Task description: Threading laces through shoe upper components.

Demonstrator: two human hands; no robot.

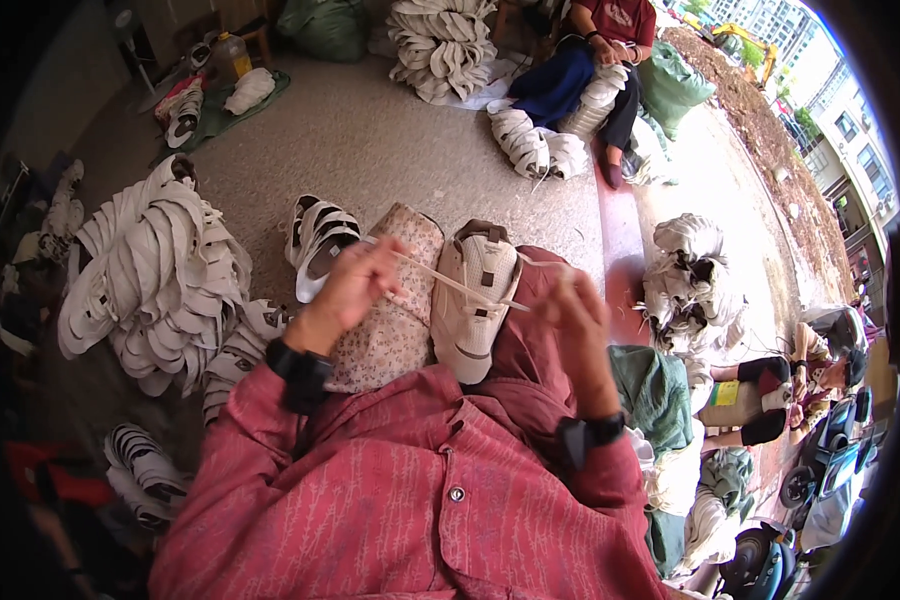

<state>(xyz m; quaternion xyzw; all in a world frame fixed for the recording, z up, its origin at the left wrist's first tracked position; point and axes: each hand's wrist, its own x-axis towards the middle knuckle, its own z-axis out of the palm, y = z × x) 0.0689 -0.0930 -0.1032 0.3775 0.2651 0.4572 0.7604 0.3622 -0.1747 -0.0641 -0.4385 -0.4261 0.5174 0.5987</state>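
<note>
A beige shoe upper [463,335] lies between my thighs, its dark-lined opening facing away from me. A pale shoelace [448,284] runs across its front. My left hand [368,280], left of the upper, is closed on one stretch of the lace. On the other side my right hand [576,318], somewhat blurred, pinches lace that comes off the upper. Both hands hover above my lap, and the lace between them looks taut. Patterned cloth [395,330] covers my left thigh. Just beyond it, to the left, sits a nested group of white uppers [322,240].
A big heap of white uppers [165,270] stands at the left, with another stack [440,45] far ahead. More uppers [685,270] and a green sack [652,395] are at my right. A seated co-worker [610,60] handles uppers at the far right.
</note>
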